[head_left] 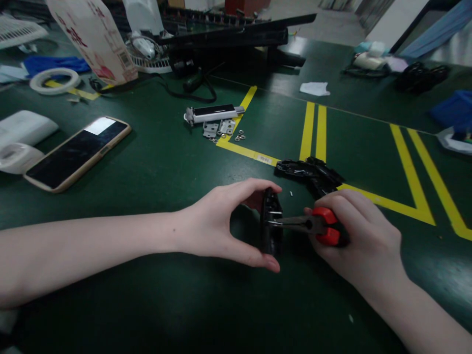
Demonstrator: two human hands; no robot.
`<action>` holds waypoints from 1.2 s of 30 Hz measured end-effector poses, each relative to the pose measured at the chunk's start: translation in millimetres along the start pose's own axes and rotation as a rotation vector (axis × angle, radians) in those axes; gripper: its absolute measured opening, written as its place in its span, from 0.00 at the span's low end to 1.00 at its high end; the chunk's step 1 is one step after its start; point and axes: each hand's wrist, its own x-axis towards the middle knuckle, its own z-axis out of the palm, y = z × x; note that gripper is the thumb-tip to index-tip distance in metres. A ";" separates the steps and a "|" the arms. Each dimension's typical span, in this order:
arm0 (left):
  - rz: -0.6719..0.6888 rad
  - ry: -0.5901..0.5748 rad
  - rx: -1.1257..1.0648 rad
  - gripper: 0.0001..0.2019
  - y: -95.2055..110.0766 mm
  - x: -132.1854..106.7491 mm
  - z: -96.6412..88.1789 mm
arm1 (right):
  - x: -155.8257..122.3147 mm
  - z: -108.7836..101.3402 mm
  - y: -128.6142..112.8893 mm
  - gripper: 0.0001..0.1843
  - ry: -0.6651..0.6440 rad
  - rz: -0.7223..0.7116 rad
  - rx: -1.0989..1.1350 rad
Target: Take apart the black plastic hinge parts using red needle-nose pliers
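Observation:
My left hand (224, 223) pinches a small black plastic part (271, 226) upright between thumb and fingers, just above the green table. My right hand (354, 243) grips red-handled pliers (313, 225). The metal jaws of the pliers point left and touch the middle of the black part. Both hands are closed on what they hold.
More black plastic pieces (309, 173) lie just beyond the hands on yellow floor-tape lines. A metal hinge part with small washers (216, 120) sits farther back. A phone (77, 152) and white tape rolls (55, 79) lie at left. A black frame (236, 34) lies along the far edge.

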 end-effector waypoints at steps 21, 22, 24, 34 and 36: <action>0.053 -0.024 -0.033 0.40 -5.8 -2.4 1.3 | 1.6 2.7 -5.5 0.08 -0.033 0.024 0.105; 0.052 -0.020 -0.026 0.40 -5.7 -2.6 1.5 | 0.8 4.0 -5.2 0.08 -0.044 0.028 0.121; 0.054 -0.010 -0.018 0.40 -5.1 -2.5 2.0 | -0.1 5.8 -4.2 0.08 -0.071 0.037 0.159; 0.037 -0.005 0.020 0.39 -3.3 -2.2 1.7 | 0.0 6.8 -1.5 0.08 -0.111 0.079 0.225; 0.013 -0.001 0.027 0.38 -2.6 -2.6 1.4 | -0.9 7.9 -0.6 0.07 -0.097 0.071 0.221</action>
